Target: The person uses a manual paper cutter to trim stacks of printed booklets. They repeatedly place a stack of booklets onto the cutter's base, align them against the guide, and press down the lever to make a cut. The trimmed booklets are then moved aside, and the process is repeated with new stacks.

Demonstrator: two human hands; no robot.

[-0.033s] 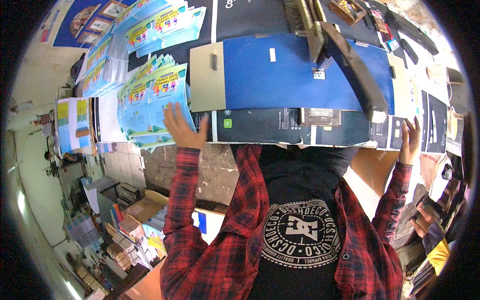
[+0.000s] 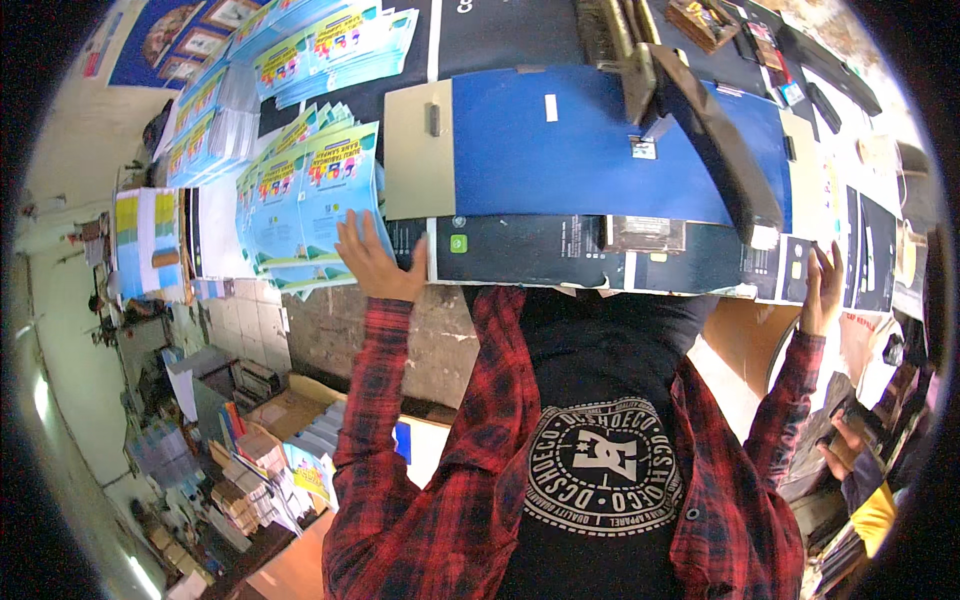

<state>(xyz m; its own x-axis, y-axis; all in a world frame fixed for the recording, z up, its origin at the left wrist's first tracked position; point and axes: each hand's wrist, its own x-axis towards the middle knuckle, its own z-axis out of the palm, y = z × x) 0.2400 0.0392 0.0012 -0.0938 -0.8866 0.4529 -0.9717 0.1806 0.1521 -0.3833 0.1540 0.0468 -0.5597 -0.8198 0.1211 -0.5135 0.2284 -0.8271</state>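
Observation:
My left hand (image 2: 380, 265) is at the near edge of the table with fingers spread. Its fingertips overlap the lower right corner of a fanned pile of light-blue printed booklets (image 2: 305, 205); whether they press on the paper I cannot tell. Beyond the right end of a blue board (image 2: 550, 165), my right hand (image 2: 822, 290) is raised at the table edge, fingers stretched out, nothing visible in it. Cream strips (image 2: 415, 150) flank the board. Over its right part reaches a long dark metal arm (image 2: 715, 145) of a bench tool.
More booklet stacks (image 2: 335, 50) stand at the back left. A small wooden block (image 2: 645, 235) lies before the board. A small open box (image 2: 702, 22) sits at the back right. At the far right, another person's hand (image 2: 848, 440) shows beside a yellow garment.
My left hand has shifted slightly right and down, near the booklets' corner. The right hand stays in nearly the same place. The whole view has moved a little.

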